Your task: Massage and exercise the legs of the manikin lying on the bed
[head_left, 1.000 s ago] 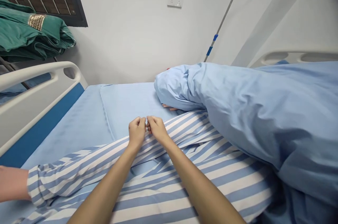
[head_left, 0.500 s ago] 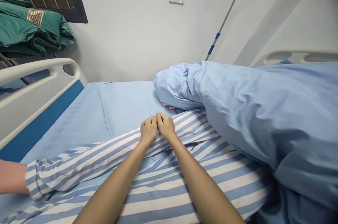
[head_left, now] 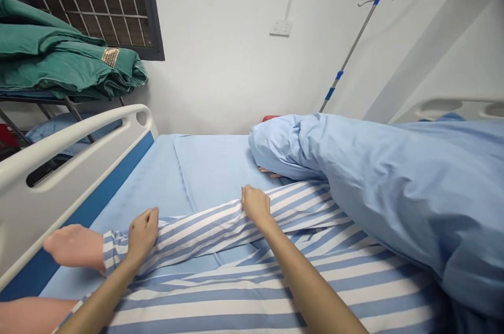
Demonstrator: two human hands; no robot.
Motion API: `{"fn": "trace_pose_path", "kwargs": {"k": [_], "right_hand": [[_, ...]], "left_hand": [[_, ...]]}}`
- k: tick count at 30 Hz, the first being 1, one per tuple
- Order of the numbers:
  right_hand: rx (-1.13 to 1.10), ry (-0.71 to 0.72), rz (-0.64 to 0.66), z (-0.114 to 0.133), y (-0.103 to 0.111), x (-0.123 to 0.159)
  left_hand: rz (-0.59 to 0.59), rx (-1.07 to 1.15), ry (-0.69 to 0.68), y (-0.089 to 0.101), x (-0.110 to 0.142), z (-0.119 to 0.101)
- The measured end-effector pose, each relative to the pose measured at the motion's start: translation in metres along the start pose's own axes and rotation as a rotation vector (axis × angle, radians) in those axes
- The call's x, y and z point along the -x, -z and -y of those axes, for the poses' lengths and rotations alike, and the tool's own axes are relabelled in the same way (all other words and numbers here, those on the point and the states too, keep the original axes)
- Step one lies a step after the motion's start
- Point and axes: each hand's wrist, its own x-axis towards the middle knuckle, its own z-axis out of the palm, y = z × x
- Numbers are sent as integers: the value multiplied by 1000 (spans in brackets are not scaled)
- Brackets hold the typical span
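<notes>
A blue-and-white striped trouser leg (head_left: 205,229) runs across the bed, with a bare foot (head_left: 74,246) out of its cuff at the left. My left hand (head_left: 144,231) is curled over this leg close to the cuff, fingertips on the far side and hidden. Farther up the same leg, around the knee, my right hand (head_left: 255,204) is closed on the striped cloth. The second striped leg (head_left: 220,305) lies nearer to me, under my forearms, its bare ankle (head_left: 35,315) at the lower left.
A light blue quilt (head_left: 378,176) is bunched over the body at the right; fingertips (head_left: 270,172) show beneath its edge. The bed's end board (head_left: 90,139) stands at the left, near green folded bedding (head_left: 71,61). A drip stand (head_left: 350,55) leans into view by the wall.
My hands were side by side on the trouser leg; the left has moved down it towards the foot, while the right stays near the knee. The view has shifted, showing more of the foot.
</notes>
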Motion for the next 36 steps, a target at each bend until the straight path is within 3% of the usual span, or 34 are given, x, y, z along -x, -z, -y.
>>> {"fn": "trace_pose_path", "kwargs": {"k": [5,10,13,17,21,23,27,30,33,36], "right_hand": [[-148,212,81,78,-7,22],[-357,654,-53,171,-15,60],[-474,654,-15,195,-33,70],[-808,420,103,195,-54,61],[-1147,272,200,190,-47,46],[-1103,230,186,183,-33,42],[-813,358,-42,151,-10,44],[-736,315,-48,128,-11,44],[-798,245,-16,113,-16,40],[-840,238,-89,99,-15,34]], "left_hand": [[40,-151,-67,7,9,16],[46,-136,-48,4,9,23],[57,-136,-47,7,6,26],[64,-84,17,8,-5,3],[-28,143,69,-4,-10,-26],[-42,150,110,-13,-7,-30],[-3,53,56,-23,2,-31],[-21,199,16,-31,4,-47],[40,387,-32,-46,8,-68],[51,385,-19,-61,11,-85]]}}
